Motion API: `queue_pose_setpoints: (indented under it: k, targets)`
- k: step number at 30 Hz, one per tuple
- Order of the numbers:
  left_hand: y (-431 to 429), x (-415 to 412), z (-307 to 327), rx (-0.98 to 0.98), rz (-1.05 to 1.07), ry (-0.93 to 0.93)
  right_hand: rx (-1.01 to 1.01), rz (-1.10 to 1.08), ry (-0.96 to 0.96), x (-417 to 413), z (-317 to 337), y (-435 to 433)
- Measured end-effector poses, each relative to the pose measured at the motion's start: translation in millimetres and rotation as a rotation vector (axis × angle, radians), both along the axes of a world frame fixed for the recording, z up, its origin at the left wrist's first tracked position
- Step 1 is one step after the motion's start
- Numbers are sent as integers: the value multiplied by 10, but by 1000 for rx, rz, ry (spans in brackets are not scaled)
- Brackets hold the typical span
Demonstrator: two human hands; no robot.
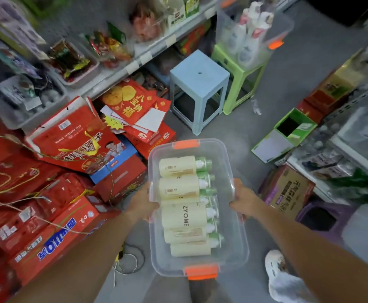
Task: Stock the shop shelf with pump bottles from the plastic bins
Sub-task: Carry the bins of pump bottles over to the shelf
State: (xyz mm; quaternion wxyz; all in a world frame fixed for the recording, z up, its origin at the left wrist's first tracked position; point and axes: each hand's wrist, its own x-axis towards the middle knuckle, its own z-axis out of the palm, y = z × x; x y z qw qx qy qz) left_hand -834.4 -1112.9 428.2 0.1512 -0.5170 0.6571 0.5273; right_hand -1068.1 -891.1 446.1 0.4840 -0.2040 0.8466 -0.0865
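Left hand: I see the left hand (143, 204) clamped on the left long rim of the clear plastic bin with orange latches (241, 248), thumb over the edge. The fingers under it are hidden from me.
Right hand: the right hand (243, 204) grips the opposite long rim in the same way, so the bin is carried between both hands, low centre of the frame, above the grey floor.
Load: the cream pump bottles with green and white heads (183, 217) lie on their sides in a row inside the bin, heads toward its right wall. The bin has no lid on and looks full to me.
Second bin: a second clear bin with orange latches (284, 22) sits on the lime-green plastic stool (242, 72) at upper right, holding white bottles (242, 40) that stand upright but are too blurred to identify.
Free surface: the pale blue plastic stool (198, 77), just left of the green one, has nothing on its seat.
Shelves: a white shelf of snack packets (134, 64) runs across the upper left, and another shelf (353, 149) runs down the right edge. I cannot tell which one is meant for the bottles.
Clutter: red gift cartons (69, 138) are piled at left.
Done: as far as I can judge, nothing is stocked yet, and I see no matching bottle on either shelf.
Left: I would say nearly everything: set this bin down within reach, shelve its bottles, then deal with the second bin.
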Motion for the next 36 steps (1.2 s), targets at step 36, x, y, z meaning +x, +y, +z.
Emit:
queue_pose_setpoints:
  k: [36]
  targets:
    - [-2855, -4891, -210, -61, 535, 129, -42, 352, 9, -5630, -31, -4103]
